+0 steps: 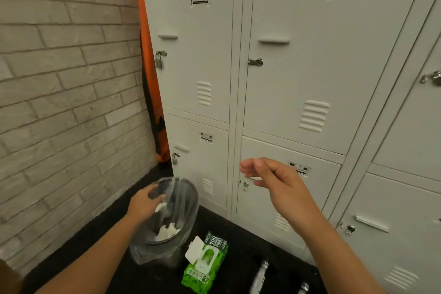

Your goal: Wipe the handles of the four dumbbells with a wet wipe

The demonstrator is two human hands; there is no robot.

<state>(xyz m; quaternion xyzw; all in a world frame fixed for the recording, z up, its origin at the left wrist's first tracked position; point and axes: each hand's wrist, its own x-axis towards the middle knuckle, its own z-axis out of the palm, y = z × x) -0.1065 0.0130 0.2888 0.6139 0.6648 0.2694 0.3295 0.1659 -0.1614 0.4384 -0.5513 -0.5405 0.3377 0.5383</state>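
Clear plastic lines the small bin [167, 222] on the dark floor [114, 229] by the brick wall, and the left hand [143, 203] reaches over its rim with a white wipe [160, 207] at its fingertips, apparently to drop it among the crumpled wipes [167, 231] already inside; whether the fingers grip it or have let go I cannot tell. Just right of the bin lies the green wipe pack [205, 262] with its flap open, handy for another sheet. The right hand [274, 181] hangs loosely released and empty before the lockers [298, 79], while two chrome dumbbell handles [260, 274] show at the floor's bottom edge, so I judge the wiping largely done.
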